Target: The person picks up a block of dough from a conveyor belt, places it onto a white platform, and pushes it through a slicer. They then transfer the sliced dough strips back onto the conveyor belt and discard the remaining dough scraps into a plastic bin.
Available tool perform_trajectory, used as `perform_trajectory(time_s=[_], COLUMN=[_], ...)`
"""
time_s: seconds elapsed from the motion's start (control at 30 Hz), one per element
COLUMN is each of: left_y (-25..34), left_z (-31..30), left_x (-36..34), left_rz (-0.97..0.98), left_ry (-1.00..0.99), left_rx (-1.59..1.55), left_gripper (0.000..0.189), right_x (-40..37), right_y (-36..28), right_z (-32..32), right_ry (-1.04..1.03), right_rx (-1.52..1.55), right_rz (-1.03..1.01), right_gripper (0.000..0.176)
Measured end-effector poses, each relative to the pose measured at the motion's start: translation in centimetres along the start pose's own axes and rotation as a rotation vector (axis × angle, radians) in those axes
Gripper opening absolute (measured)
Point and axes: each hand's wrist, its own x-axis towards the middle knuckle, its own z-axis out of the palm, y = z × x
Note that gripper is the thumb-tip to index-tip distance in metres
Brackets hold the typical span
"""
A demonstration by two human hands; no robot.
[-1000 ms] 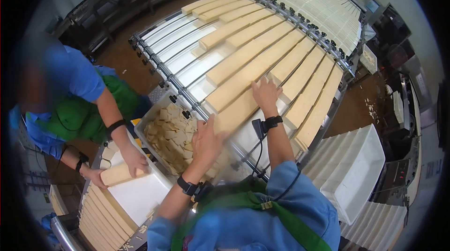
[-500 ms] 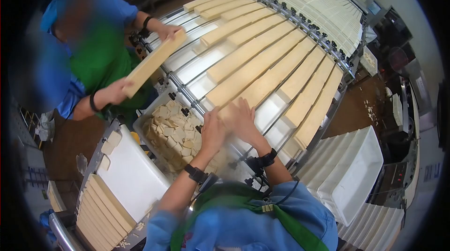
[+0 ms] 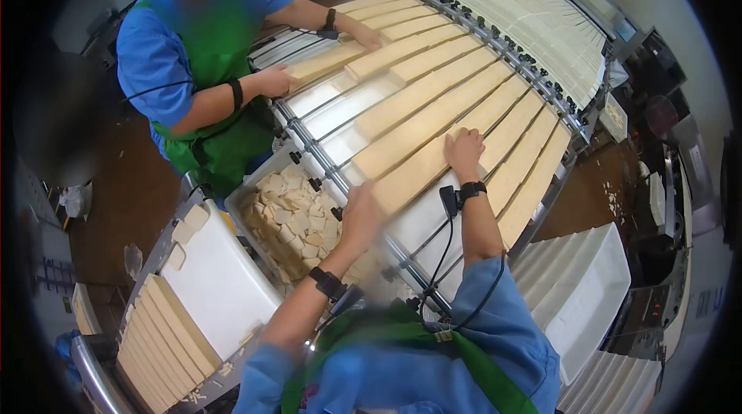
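Observation:
Long pale slabs (image 3: 442, 116) lie side by side between thin metal rods on the white machine bed. My left hand (image 3: 361, 217) is at the near end of one slab (image 3: 415, 178), its fingers bent against the end. Farther along, my right hand (image 3: 465, 153) rests on the same slab near its far part, fingers curled over its edge. Both hands seem to grip this slab. Dark bands with small devices are on both my wrists.
Across on the left, a co-worker in a green apron (image 3: 220, 51) handles another slab (image 3: 328, 64). A bin of pale cut pieces (image 3: 290, 209) sits below the metal rail (image 3: 325, 166). Stacked slabs (image 3: 166, 340) stand at lower left, white trays (image 3: 583, 302) at right.
My right hand has moved up and right along the slab, away from my left hand. The co-worker has leaned in and lowered their slab onto the bed.

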Motion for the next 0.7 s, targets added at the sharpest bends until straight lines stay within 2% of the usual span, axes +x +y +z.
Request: perform_trajectory(time_s=[0.1, 0.17, 0.27, 0.3, 0.37, 0.5, 0.6, 0.67, 0.7], left_y=[0.4, 1.6, 2.0, 1.3, 0.1, 0.4, 0.5, 0.4, 0.4], left_z=[-0.3, -1.1, -2.9, -3.3, -3.5, -3.6, -3.7, -3.7, -3.7], left_x=[0.1, 0.1, -0.5, -0.8, -1.0, -1.2, -1.1, -1.0, -1.1], left_rz=[0.010, -0.099, -0.129, -0.076, -0.059, -0.029, -0.057, -0.058, -0.058], left_ry=[-0.004, -0.030, -0.030, -0.001, -0.007, 0.001, -0.023, -0.031, -0.039], left_rx=[-0.015, 0.006, 0.038, 0.060, 0.072, 0.106, 0.089, 0.091, 0.088], left_gripper=[0.050, 0.050, 0.050, 0.049, 0.049, 0.048, 0.048, 0.047, 0.047], right_x=[0.8, 2.0, 1.5, 0.9, -0.5, -0.2, 0.2, 0.5, 0.6], right_y=[0.0, -0.2, -0.6, -0.6, -0.5, -0.6, -0.5, -0.2, 0.1], right_z=[0.1, -0.4, -0.8, -0.4, 0.3, -0.3, -0.5, -0.8, -0.5], right_ry=[0.018, -0.134, -0.188, -0.183, -0.150, -0.211, -0.200, -0.329, -0.331], right_rx=[-0.013, -0.009, 0.120, 0.125, -0.003, 0.009, -0.065, -0.068, -0.067], right_rz=[0.039, 0.121, 0.123, 0.132, 0.007, 0.069, 0.028, 0.048, 0.046], right_gripper=[0.048, 0.056, 0.062, 0.062, 0.063, 0.062, 0.067, 0.076, 0.076])
